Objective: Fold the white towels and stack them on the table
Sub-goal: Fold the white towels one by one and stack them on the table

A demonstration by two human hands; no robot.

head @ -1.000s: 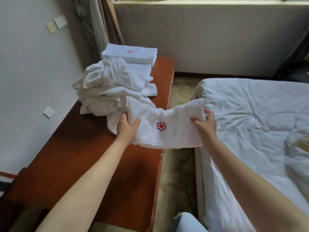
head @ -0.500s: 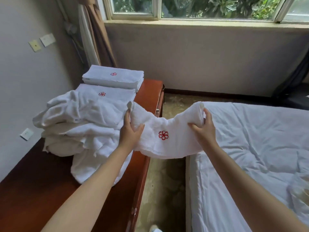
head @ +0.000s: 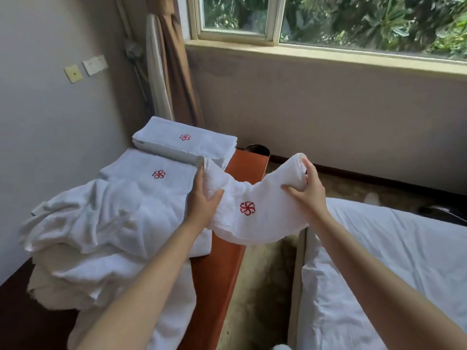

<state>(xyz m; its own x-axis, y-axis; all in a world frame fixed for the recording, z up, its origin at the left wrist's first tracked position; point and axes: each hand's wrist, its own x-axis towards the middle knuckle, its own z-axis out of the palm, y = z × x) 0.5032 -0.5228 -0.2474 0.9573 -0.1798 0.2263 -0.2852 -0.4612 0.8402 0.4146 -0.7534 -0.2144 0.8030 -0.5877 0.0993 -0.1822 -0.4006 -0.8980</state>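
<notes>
White terry cloth spans both hands: the left hand (head: 202,200) grips one end of the held towel (head: 262,223), thumb on top and fingers curled behind it, and the right hand (head: 309,190) pinches the other end, bunched between thumb and fingers. The towel sags in the air over the right edge of the wooden surface (head: 217,274). At the surface's near end a crumpled pile (head: 101,223) lies under the left forearm; towards its far end lie a flat towel (head: 136,170) and a folded stack (head: 202,147). Right of the surface stands a bed (head: 404,261). A red flower emblem (head: 247,208) marks the held towel.
</notes>
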